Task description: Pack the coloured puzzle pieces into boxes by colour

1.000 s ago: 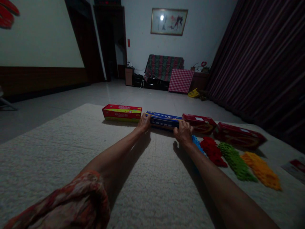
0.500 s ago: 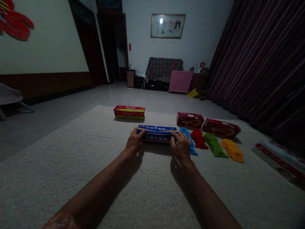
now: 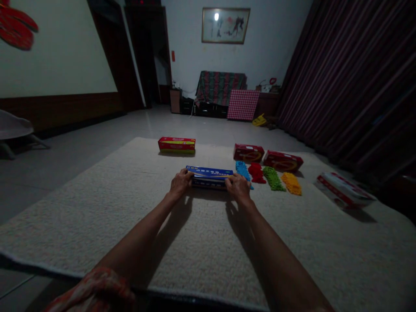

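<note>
Midway across the head view, over a pale mat (image 3: pixel 130 208), a long blue box (image 3: pixel 211 173) is gripped between two bare hands, printed top and near side showing, long side running left to right. Left hand (image 3: pixel 180 183) is on the box's left end, fingers bent, closed only as far as the box lets it, fingertips reaching over the top edge. Right hand (image 3: pixel 239 188) is on the right end, same partly curled grip, fingertips at the near top corner; fingers behind the end are hidden. Shadow under the box; cannot tell if it rests on the mat or sits just above. Both arms stretched forward, patterned sleeve (image 3: pixel 97 288) on the left one. Blue cloth piece (image 3: pixel 242 168) runs behind the right hand, contact unclear. Next to it, going right in a row: red cloth piece (image 3: pixel 256 173), green cloth piece (image 3: pixel 274 178), yellow cloth piece (image 3: pixel 291 183), all bumpy. Behind these, two dark red boxes (image 3: pixel 248 152) side by side. Red-and-green box (image 3: pixel 177 145) beyond the left hand, near the mat's far edge. White-and-red package (image 3: pixel 346 190) well apart on the right. Dim room, purple curtain (image 3: pixel 341 69) on the right.
</note>
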A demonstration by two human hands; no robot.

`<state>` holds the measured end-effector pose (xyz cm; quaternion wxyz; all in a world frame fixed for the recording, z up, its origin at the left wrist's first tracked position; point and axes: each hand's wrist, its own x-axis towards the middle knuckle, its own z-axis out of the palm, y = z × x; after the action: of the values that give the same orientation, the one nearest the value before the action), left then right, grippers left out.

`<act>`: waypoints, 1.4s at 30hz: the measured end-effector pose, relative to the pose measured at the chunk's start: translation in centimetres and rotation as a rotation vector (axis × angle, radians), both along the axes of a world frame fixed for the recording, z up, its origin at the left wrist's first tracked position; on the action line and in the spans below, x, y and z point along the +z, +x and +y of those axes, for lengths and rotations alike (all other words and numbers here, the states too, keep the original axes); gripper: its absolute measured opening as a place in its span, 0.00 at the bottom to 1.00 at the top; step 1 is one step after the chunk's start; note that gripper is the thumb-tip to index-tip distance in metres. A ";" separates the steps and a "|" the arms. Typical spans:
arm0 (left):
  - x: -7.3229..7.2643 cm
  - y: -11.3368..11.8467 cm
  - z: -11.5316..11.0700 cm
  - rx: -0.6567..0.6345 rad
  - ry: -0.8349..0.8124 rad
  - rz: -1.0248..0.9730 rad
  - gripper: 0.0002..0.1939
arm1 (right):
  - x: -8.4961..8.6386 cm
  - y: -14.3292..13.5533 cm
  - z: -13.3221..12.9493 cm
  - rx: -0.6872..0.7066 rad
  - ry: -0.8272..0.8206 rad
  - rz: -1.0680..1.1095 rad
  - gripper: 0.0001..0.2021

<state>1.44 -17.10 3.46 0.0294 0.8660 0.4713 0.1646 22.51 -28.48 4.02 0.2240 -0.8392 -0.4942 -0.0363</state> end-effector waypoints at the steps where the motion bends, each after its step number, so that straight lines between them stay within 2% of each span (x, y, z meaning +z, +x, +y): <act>1: 0.4 0.1 0.0 0.007 -0.006 0.007 0.19 | 0.5 0.2 0.2 0.007 -0.046 -0.009 0.17; 5: 1.6 0.9 0.6 0.032 -0.034 0.057 0.17 | 2.3 0.9 1.0 0.039 -0.203 -0.030 0.15; 9: 2.7 1.7 1.9 0.038 -0.067 0.127 0.17 | 3.4 1.5 2.1 0.038 -0.280 -0.027 0.12; 14: 4.1 2.3 3.7 -0.009 -0.104 0.221 0.20 | 4.4 2.4 3.6 0.079 -0.393 -0.029 0.21; 19: 4.5 2.5 4.4 -0.093 -0.107 0.289 0.23 | 4.9 3.0 4.6 0.209 -0.475 -0.081 0.25; 23: 4.4 2.3 4.5 -0.233 -0.107 0.302 0.21 | 5.0 3.4 4.5 0.334 -0.504 -0.126 0.22; 28: 4.3 1.8 4.9 -0.358 -0.126 0.270 0.20 | 4.5 4.1 4.3 0.411 -0.489 -0.154 0.18; 34: 4.3 1.5 5.6 -0.415 -0.142 0.230 0.18 | 3.7 4.5 4.6 0.446 -0.468 -0.169 0.17; 42: 4.2 1.6 6.1 -0.417 -0.147 0.196 0.21 | 3.2 4.7 4.3 0.508 -0.417 -0.174 0.14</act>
<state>3.01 -11.05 7.71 0.0799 0.9520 0.2934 0.0356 27.25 -24.19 7.26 0.0064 -0.7109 -0.7014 0.0511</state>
